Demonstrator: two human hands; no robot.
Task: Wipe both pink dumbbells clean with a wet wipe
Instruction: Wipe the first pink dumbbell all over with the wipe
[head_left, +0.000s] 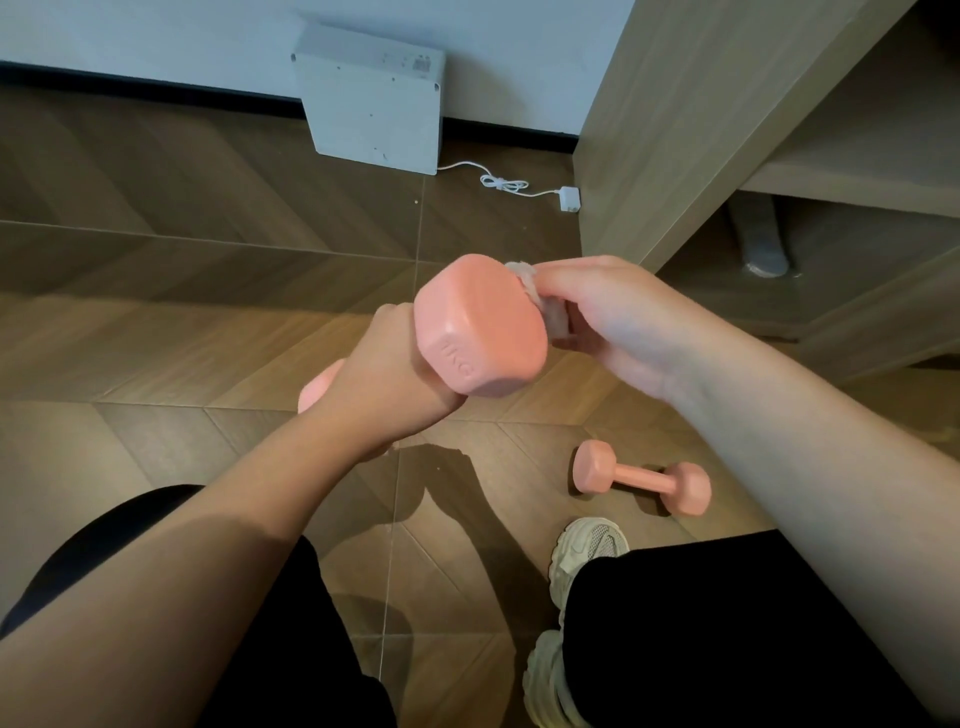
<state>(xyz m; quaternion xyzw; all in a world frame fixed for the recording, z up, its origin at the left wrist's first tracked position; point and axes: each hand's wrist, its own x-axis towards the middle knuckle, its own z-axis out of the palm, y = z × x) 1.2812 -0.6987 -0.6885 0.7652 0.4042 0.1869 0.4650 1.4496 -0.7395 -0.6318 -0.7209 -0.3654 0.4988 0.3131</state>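
Your left hand (384, 374) was wrapped round the handle of a pink, matte-coated dumbbell with hexagonal heads (480, 325). Its fingers were curled tight and the bar was hidden inside the fist. You held the weight upright and tilted, with one head rising above that hand towards the camera and the other head just showing below it, at the wrist side.

Your right hand (613, 322) pinched a crumpled white wet wipe (540, 301) between thumb and curled fingers. It pressed the wipe against the far right edge of the upper head, so the wipe sat between that hand and the weight.

The second pink dumbbell (641, 478) lay on its side on the brown herringbone wooden floor (156, 260), well below your right forearm and apart from both hands. A pale chunky trainer (587, 551) stood just beside it, nearer to you.

Beyond your hands, a flat white box (371, 98) leaned against the wall, and its white cable and plug (569, 199) trailed across the floor. Past your right hand stood a light wooden shelf unit (675, 130).
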